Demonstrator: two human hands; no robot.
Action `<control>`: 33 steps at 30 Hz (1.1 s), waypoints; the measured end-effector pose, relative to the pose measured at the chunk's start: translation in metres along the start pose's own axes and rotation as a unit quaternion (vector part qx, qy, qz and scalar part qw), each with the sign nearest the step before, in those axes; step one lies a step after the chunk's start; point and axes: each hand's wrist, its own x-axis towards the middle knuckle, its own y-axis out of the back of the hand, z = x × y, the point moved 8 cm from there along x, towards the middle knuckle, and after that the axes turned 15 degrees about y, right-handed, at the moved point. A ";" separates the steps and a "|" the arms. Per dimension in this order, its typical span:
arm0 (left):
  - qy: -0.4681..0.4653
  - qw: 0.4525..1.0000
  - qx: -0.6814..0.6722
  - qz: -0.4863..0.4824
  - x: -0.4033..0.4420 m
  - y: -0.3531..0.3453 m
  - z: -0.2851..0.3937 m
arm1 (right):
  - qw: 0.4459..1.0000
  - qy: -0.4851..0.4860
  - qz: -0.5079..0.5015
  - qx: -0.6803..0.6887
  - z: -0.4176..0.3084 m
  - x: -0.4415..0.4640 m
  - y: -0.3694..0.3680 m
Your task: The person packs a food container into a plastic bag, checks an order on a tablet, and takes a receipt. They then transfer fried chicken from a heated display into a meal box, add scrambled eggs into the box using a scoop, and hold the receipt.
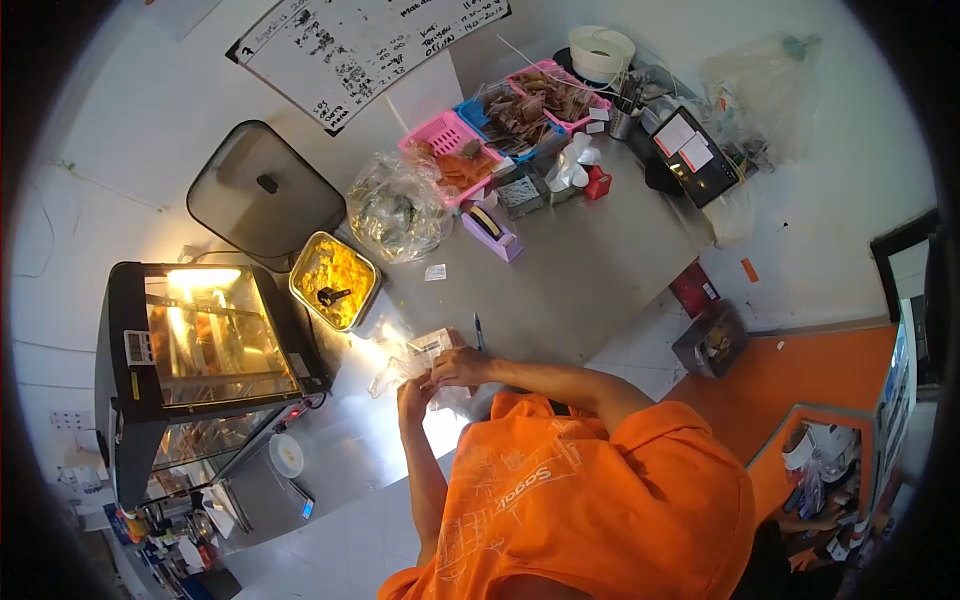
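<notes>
My left hand [414,396] and my right hand [461,367] meet over the near edge of the metal table. The fingers of both are closed on a crumpled clear plastic bag [393,372], which spreads out to the left. What is inside the bag, if anything, I cannot make out. Just beyond my right hand lies a small, pale, flat box or pack [432,342], partly covered by the bag and hand. A blue pen [478,331] rests on the table beside my right hand.
A lit glass warming cabinet [215,335] stands left. Behind my hands is a metal tub of yellow food [338,275] with a dark-handled utensil. A purple tape dispenser [492,232], pink basket [437,131], tablet [693,155] and metal table [590,260] lie farther back.
</notes>
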 end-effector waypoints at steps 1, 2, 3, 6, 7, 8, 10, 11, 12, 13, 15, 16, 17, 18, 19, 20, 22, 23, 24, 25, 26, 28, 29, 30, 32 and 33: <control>0.077 0.985 -0.156 -0.010 0.005 0.003 -0.013 | 1.000 0.000 -0.010 -0.012 -0.001 0.001 0.000; 0.077 0.985 -0.155 -0.011 0.006 0.004 -0.013 | 1.000 -0.001 -0.009 -0.013 -0.001 0.001 0.002; 0.094 0.990 -0.101 0.017 -0.008 -0.003 0.001 | 0.999 0.025 -0.024 -0.018 -0.006 0.001 0.004; 0.110 0.992 -0.049 0.040 -0.013 -0.008 0.010 | 0.997 0.039 -0.047 -0.042 -0.012 0.001 0.003; 0.109 0.992 -0.053 0.038 -0.013 -0.008 0.010 | 0.996 0.029 -0.055 -0.060 -0.011 0.000 0.001; 0.110 0.992 -0.052 0.037 -0.010 -0.005 0.007 | 0.996 0.028 -0.054 -0.060 -0.011 0.000 0.001; -0.033 0.983 0.172 0.061 -0.010 -0.003 0.021 | 0.993 0.064 -0.045 -0.084 -0.011 -0.001 -0.003; -0.033 0.983 0.172 0.061 -0.007 0.001 0.016 | 0.993 0.064 -0.045 -0.083 -0.010 -0.002 -0.007; -0.029 0.991 0.125 0.047 -0.006 0.002 0.014 | 0.993 0.059 -0.036 -0.095 -0.010 -0.003 -0.007; -0.026 0.996 0.078 0.033 -0.005 0.004 0.013 | 0.992 0.054 -0.028 -0.106 -0.010 -0.002 -0.006; -0.070 0.990 0.117 0.031 -0.002 0.003 0.014 | 0.995 0.051 -0.010 -0.090 -0.010 -0.001 -0.001; -0.113 0.981 0.155 0.029 -0.002 0.002 0.014 | 0.996 0.046 0.008 -0.073 -0.011 0.000 0.002; -0.110 0.982 0.153 0.030 0.001 0.007 0.010 | 0.996 0.045 0.007 -0.071 -0.013 0.003 0.001; -0.121 0.981 0.149 0.027 0.000 0.008 0.011 | 0.996 0.041 -0.011 -0.082 -0.009 0.004 -0.004; -0.132 0.980 0.145 0.022 0.000 0.008 0.011 | 0.995 0.036 -0.029 -0.093 -0.007 0.003 -0.009; -0.130 0.981 0.143 0.020 0.002 0.008 0.010 | 0.995 0.033 -0.031 -0.092 -0.005 0.001 -0.012; 0.072 0.997 -0.003 0.043 0.011 0.012 -0.004 | 0.982 0.045 -0.087 -0.164 -0.008 0.001 -0.015; 0.072 0.997 -0.002 0.040 0.012 0.006 0.002 | 0.981 0.043 -0.087 -0.166 -0.008 0.002 -0.014; 0.041 0.990 0.092 0.096 0.012 0.006 0.010 | 0.984 0.048 -0.070 -0.157 -0.011 0.004 -0.012; 0.010 0.971 0.185 0.151 0.011 0.007 0.020 | 0.986 0.054 -0.053 -0.148 -0.013 0.005 -0.010; 0.010 0.971 0.186 0.150 0.011 0.007 0.023 | 0.986 0.052 -0.054 -0.148 -0.014 0.004 -0.009; 0.017 0.937 0.283 0.203 0.006 0.009 0.033 | 0.999 0.013 -0.002 -0.038 -0.011 0.002 0.001; 0.018 0.938 0.282 0.202 0.003 0.008 0.034 | 0.999 0.011 -0.003 -0.038 -0.011 0.003 0.003; 0.027 0.967 0.204 0.151 0.000 0.003 0.032 | 0.999 -0.049 0.013 0.003 0.001 -0.001 0.002; 0.043 0.986 0.119 0.106 -0.004 -0.001 0.028 | 0.992 -0.107 0.025 0.055 0.017 -0.009 -0.005; 0.036 0.996 0.063 0.052 -0.006 -0.005 0.026 | 0.982 -0.123 0.080 0.119 0.028 -0.016 -0.010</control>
